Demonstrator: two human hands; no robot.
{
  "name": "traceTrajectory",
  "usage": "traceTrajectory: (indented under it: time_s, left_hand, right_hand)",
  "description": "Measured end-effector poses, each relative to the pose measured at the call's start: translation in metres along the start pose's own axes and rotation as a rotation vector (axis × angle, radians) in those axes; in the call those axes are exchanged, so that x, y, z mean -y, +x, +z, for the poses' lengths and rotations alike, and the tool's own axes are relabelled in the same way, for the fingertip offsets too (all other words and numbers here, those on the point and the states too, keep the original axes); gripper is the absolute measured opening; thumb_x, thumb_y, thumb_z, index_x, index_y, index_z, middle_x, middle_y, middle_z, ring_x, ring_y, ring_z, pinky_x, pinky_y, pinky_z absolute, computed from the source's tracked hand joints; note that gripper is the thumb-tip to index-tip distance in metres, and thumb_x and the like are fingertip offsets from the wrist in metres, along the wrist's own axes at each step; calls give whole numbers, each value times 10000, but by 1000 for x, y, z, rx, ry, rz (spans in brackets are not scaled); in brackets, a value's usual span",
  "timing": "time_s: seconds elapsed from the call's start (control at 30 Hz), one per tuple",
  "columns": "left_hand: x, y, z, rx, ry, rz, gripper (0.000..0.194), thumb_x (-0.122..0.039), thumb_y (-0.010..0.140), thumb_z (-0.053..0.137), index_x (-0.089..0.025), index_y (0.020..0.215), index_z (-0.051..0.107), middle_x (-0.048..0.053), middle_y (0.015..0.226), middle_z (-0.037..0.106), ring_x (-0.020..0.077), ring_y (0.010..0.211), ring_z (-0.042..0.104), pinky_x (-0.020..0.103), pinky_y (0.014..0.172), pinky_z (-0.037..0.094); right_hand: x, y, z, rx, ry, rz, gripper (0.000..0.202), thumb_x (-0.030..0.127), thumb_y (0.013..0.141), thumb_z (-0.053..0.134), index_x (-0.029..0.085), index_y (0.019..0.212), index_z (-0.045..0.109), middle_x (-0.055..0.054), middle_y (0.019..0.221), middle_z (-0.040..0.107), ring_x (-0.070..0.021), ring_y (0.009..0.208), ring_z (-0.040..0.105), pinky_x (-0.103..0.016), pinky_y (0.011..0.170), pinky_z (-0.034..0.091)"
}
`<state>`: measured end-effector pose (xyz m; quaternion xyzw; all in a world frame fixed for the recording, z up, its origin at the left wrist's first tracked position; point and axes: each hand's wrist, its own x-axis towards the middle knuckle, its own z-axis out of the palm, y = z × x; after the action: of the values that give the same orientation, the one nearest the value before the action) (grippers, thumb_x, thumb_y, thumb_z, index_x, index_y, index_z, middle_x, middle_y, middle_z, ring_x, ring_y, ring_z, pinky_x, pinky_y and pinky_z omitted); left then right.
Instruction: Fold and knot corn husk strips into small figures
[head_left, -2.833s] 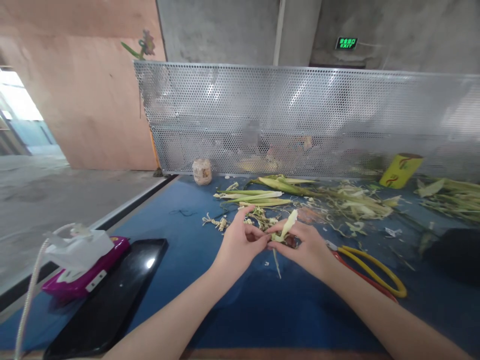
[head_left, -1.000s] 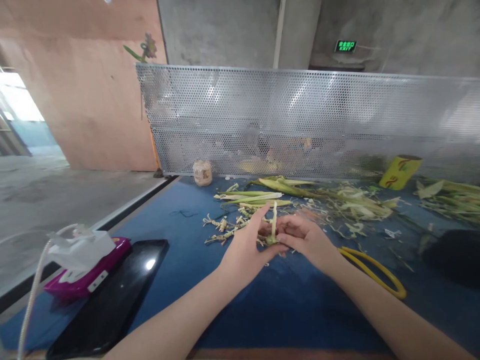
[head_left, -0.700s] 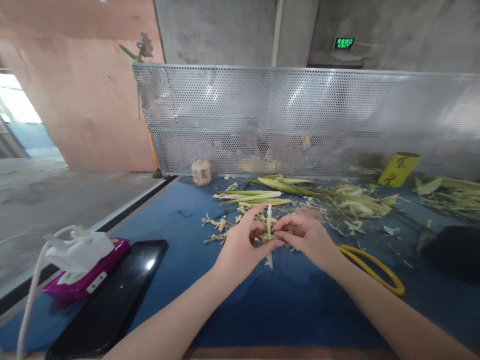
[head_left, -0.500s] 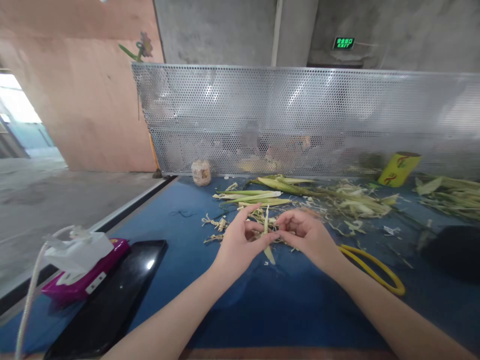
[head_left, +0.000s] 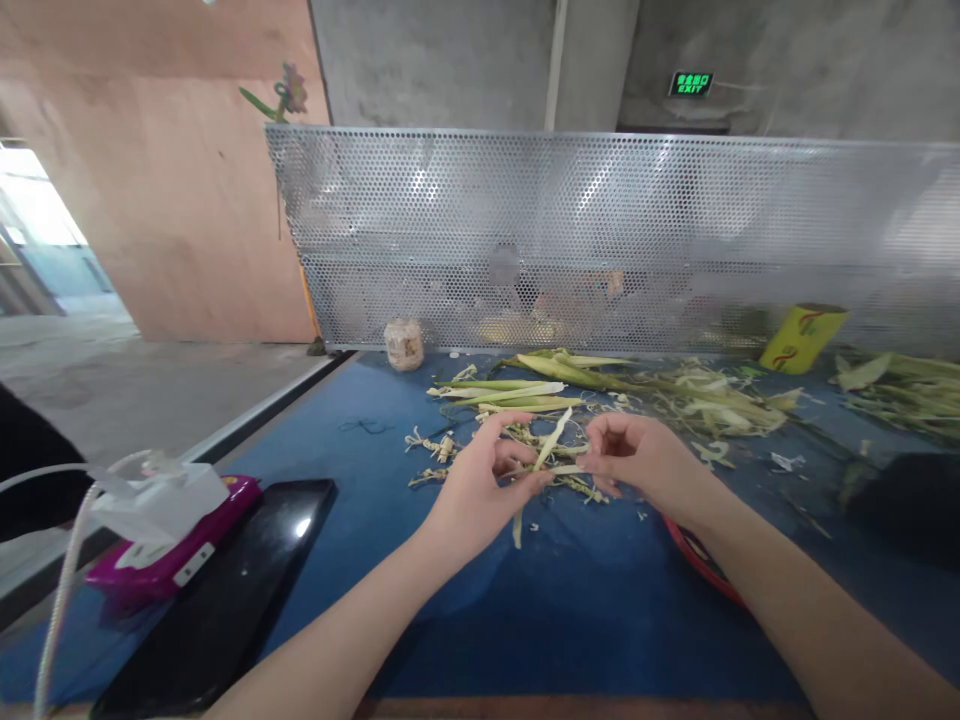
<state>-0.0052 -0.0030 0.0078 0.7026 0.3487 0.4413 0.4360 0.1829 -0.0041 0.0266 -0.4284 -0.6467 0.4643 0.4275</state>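
My left hand (head_left: 486,478) pinches a pale corn husk strip (head_left: 555,437) between thumb and fingers; the strip slants upward, and its lower end hangs below my thumb. My right hand (head_left: 637,452) is closed on the right end of a narrow strip (head_left: 568,470) that runs level across to the left thumb. Whether the two strips are one piece I cannot tell. Beneath and around my fingers lie knotted, braided husk pieces (head_left: 435,443) on the blue table (head_left: 480,620). Just behind them is a row of green-white husk strips (head_left: 510,392).
Loose husks (head_left: 720,400) spread at the back right near a yellow can-like container (head_left: 802,338). A red curved rim (head_left: 701,563) shows beside my right forearm. On the left are a black tablet (head_left: 225,590) and a purple power strip (head_left: 172,570). A perforated metal screen (head_left: 465,200) stands behind.
My right hand has moved slightly right, drawing the narrow strip level. The slanted strip has tilted over. By my right forearm a red rim shows instead of a yellow loop. A dark shape has appeared at far left.
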Motion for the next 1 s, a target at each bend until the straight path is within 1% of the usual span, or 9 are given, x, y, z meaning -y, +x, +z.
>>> traceTrajectory:
  time_s: [0.17,0.3,0.37,0.47,0.53,0.63,0.73,0.87,1.0]
  left_hand:
    - [-1,0,0,5,17,-19,416,-207,710,597,-215,1082,412,-33,678,576,110,606,552,258,618,430]
    - [-3,0,0,-15,-8,-27,425,-222,703,612,-203,1077,412,-25,685,599,106,588,555,263,622,439]
    - [-4,0,-1,-22,-34,-39,512,-225,692,627,-195,1144,386,2,746,632,118,635,577,284,666,456]
    - [-6,-1,-2,1,-94,-61,639,-215,713,606,-181,1272,298,51,866,662,148,785,605,334,783,457]
    - [-7,-1,-2,26,-162,-82,691,-183,729,581,-177,1326,232,54,861,668,163,876,605,360,836,445]
    - [-7,-2,0,80,-272,-121,837,-116,676,619,-200,1365,152,73,941,659,178,923,601,363,813,475]
    - [-5,-1,1,97,-282,-137,925,-82,609,666,-228,1368,158,112,1105,599,161,848,616,345,769,502]
    - [-1,0,4,91,-325,-179,926,-80,598,676,-185,1365,167,116,1060,616,140,779,626,319,752,495]
    - [-1,0,8,71,-350,-191,773,-144,688,613,-164,1350,213,91,967,656,132,732,626,274,655,498]
  right_hand:
    - [0,0,-4,33,29,14,352,307,585,733,187,588,402,88,410,451,-54,349,418,-206,399,315]
    - [-1,1,-7,43,6,12,340,300,615,717,190,613,395,85,438,458,-65,379,451,-211,426,337]
    - [-3,2,-9,56,-33,2,294,289,656,685,188,638,410,79,462,476,-65,406,460,-211,453,352]
    - [-7,5,-11,66,-89,-10,227,277,701,641,183,669,438,69,496,498,-66,450,465,-214,492,362]
    - [-10,6,-13,46,-70,-29,215,276,704,638,182,682,446,65,533,502,-66,477,474,-211,504,358]
    - [-12,8,-12,30,7,-43,218,279,697,644,183,685,449,59,570,503,-70,494,493,-213,503,365]
    - [-14,8,-8,20,90,-34,227,277,683,657,180,668,452,63,537,482,-71,475,486,-227,510,415]
    - [-15,5,-1,48,244,29,241,252,664,683,176,684,455,67,567,490,-45,457,461,-249,549,492]
    - [-14,4,4,71,334,77,259,267,670,687,176,690,446,59,581,510,-52,475,503,-237,535,517]
